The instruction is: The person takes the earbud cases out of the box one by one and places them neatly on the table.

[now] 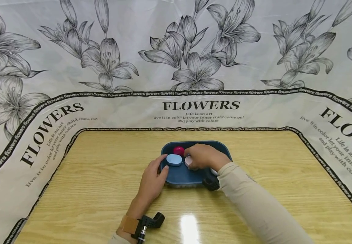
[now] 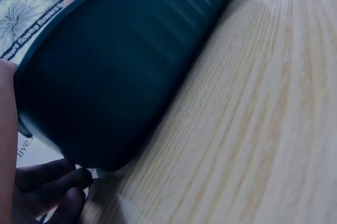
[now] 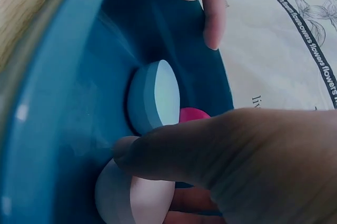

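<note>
A dark blue plastic basin (image 1: pixel 179 177) sits on the table. My left hand (image 1: pixel 150 181) holds its left end, with thumb and forefinger over the rim and the other fingers (image 2: pixel 52 184) curled outside near the base. My right hand (image 1: pixel 205 156) reaches inside and grips a pale pinkish-white oval case (image 3: pixel 139 195) between thumb and fingers. Left of it stands a light blue oval case (image 1: pixel 174 160), its flat face showing in the right wrist view. Behind that is a magenta rounded case (image 1: pixel 178 150), mostly hidden in the right wrist view.
Another whitish item (image 1: pixel 214 171) lies at the basin's right side, mostly covered by the right wrist and its black camera (image 1: pixel 211 182). The wood-grain table (image 1: pixel 103 159) meets a flower-printed cloth (image 1: pixel 127 112) behind and at both sides.
</note>
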`<state>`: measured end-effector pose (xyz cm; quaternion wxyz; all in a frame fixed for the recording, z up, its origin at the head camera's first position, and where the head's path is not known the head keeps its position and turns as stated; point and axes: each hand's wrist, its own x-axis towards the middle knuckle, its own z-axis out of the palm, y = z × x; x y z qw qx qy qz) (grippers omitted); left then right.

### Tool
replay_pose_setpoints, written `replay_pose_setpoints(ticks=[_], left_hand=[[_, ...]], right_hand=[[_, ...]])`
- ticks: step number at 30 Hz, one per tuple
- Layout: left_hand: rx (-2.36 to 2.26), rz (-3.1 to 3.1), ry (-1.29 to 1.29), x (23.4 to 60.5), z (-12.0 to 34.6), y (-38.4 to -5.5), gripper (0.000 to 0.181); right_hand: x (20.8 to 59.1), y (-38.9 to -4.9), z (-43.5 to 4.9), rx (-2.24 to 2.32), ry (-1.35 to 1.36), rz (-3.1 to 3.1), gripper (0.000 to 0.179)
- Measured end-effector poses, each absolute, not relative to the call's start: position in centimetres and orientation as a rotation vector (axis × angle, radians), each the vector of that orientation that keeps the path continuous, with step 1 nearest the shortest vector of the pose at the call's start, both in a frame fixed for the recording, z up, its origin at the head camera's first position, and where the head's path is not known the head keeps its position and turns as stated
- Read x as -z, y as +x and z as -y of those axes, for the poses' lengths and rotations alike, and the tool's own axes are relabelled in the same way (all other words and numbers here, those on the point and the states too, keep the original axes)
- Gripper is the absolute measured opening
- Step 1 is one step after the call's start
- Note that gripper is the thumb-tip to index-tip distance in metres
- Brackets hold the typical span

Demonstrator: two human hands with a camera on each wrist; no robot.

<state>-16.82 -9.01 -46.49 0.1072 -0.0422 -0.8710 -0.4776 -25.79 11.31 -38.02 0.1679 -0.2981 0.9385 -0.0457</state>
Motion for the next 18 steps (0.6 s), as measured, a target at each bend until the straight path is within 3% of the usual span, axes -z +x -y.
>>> replay_pose_setpoints(ticks=[10,18], left_hand=[[1.407,2.566,-0.126,46.56,9.01,-16.75,0.042],[1.419,2.568,-0.121,46.56,8.92,-16.69,0.042]], right_hand=[[37.87,-25.4,-11.17,0.1,-0.918,-2.671,0.027],[37.46,-25.04,-11.37,0.118,-0.905,-2.673,0.038]])
